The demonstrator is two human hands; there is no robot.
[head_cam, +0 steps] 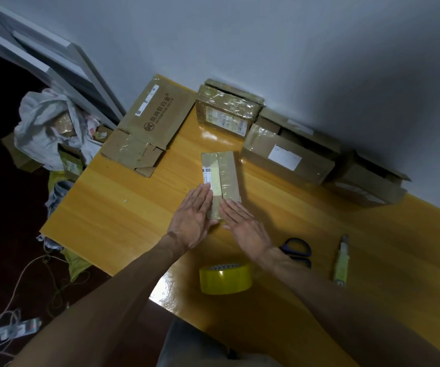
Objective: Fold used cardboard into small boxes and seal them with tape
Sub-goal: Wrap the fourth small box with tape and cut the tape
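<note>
A small flat cardboard box (223, 173) lies in the middle of the yellow wooden table (113, 215), its two top flaps meeting along a centre seam, with a barcode label on the left flap. My left hand (193, 221) lies flat, fingers together, on the box's near left corner. My right hand (242, 225) lies flat on the near right corner. Both palms press down and hold nothing. A roll of yellow tape (225, 278) stands near the table's front edge, between my forearms.
A flattened printed carton (147, 125) lies at the far left corner. Several taped used boxes (287, 154) line the wall. Blue-handled scissors (297, 247) and a green box cutter (342, 260) lie to the right. Bags and cords clutter the floor on the left.
</note>
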